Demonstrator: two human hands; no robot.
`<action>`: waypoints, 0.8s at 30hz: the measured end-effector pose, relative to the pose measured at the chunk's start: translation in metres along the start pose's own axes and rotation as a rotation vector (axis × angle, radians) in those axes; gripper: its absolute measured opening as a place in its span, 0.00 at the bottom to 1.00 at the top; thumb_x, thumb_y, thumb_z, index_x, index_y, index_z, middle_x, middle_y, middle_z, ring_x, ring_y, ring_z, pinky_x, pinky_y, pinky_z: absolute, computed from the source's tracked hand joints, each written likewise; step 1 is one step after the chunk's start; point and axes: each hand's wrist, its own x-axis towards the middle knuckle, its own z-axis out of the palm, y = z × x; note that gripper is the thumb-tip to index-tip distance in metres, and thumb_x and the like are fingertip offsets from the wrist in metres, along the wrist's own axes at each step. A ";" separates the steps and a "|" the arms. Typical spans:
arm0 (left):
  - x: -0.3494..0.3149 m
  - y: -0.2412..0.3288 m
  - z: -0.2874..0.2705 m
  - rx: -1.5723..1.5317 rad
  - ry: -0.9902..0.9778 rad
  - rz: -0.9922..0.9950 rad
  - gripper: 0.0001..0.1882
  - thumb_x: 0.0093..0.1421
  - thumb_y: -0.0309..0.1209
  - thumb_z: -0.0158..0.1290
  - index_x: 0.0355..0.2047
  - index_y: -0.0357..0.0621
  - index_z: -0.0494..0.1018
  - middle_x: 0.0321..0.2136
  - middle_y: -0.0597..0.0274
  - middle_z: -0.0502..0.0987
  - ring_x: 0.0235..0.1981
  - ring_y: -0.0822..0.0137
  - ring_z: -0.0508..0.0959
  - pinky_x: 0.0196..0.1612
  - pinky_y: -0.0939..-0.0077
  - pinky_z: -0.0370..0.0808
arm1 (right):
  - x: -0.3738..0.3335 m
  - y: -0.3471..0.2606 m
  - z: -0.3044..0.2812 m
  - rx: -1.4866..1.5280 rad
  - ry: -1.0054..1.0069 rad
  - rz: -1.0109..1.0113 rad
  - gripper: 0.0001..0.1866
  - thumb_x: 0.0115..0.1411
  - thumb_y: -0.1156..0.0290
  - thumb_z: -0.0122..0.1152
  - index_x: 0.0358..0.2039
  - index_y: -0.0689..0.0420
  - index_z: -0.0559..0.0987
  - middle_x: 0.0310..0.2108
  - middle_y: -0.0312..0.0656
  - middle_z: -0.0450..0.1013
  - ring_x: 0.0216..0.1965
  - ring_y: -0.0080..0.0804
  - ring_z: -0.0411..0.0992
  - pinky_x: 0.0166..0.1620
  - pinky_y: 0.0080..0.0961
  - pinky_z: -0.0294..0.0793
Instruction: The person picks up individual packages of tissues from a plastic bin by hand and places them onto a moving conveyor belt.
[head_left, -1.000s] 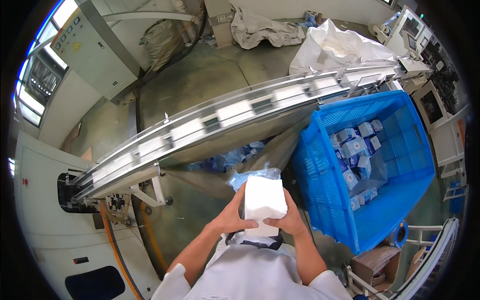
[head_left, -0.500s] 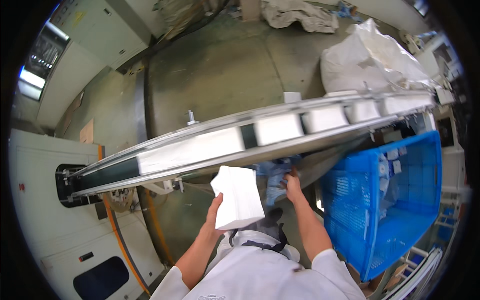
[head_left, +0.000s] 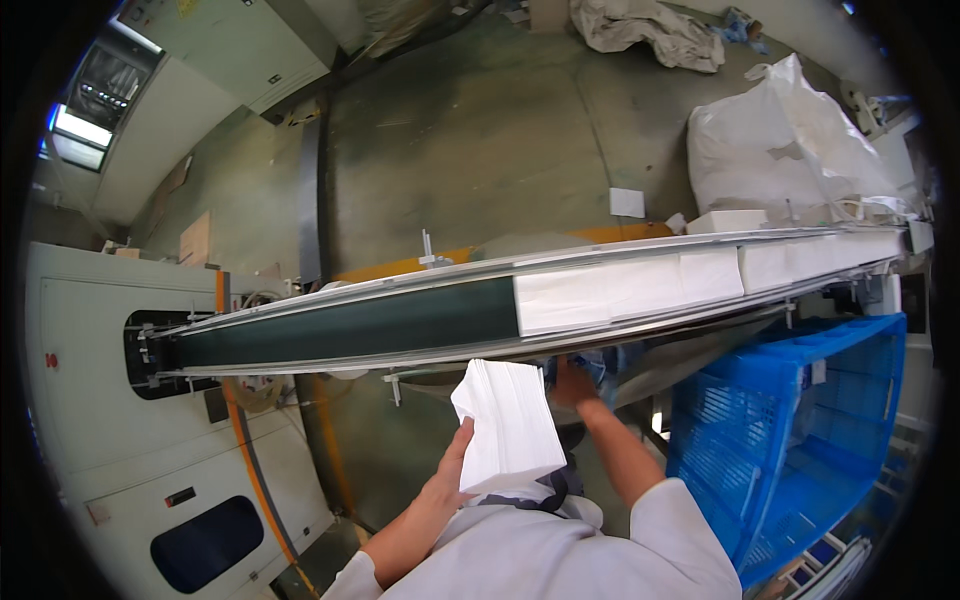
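My left hand (head_left: 452, 468) is closed on a thick stack of folded white paper tissues (head_left: 512, 420), its thumb along the near left side. The stack is held tilted, just on my side of the conveyor (head_left: 400, 320). Under the conveyor's near edge, my right hand (head_left: 572, 386) reaches in among crumpled blue-and-white plastic packaging (head_left: 603, 368). Its fingers lie in shadow and partly behind the plastic, so their grip does not show. On the belt's right half, white tissue stacks (head_left: 630, 292) stand in a close row; the green belt shows bare to the left.
A big blue plastic crate (head_left: 740, 430) stands tilted at my right. At left is a white machine cabinet (head_left: 90, 400) where the belt ends. Beyond the conveyor are a bulging white sack (head_left: 740, 150), a white block (head_left: 627, 203) and grey sheeting (head_left: 650, 30).
On the belt, the spaced stacks have shifted right into a close row, baring more green belt. My right hand has gone further in under the conveyor. My left hand still holds its tissues.
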 end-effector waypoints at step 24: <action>-0.015 -0.016 0.108 -0.188 -0.098 0.124 0.31 0.59 0.53 0.48 0.59 0.52 0.63 0.55 0.66 0.69 0.58 0.62 0.66 0.61 0.62 0.60 | 0.030 0.020 0.027 -0.083 0.252 -0.390 0.15 0.54 0.68 0.51 0.41 0.56 0.78 0.45 0.53 0.73 0.49 0.54 0.69 0.51 0.45 0.69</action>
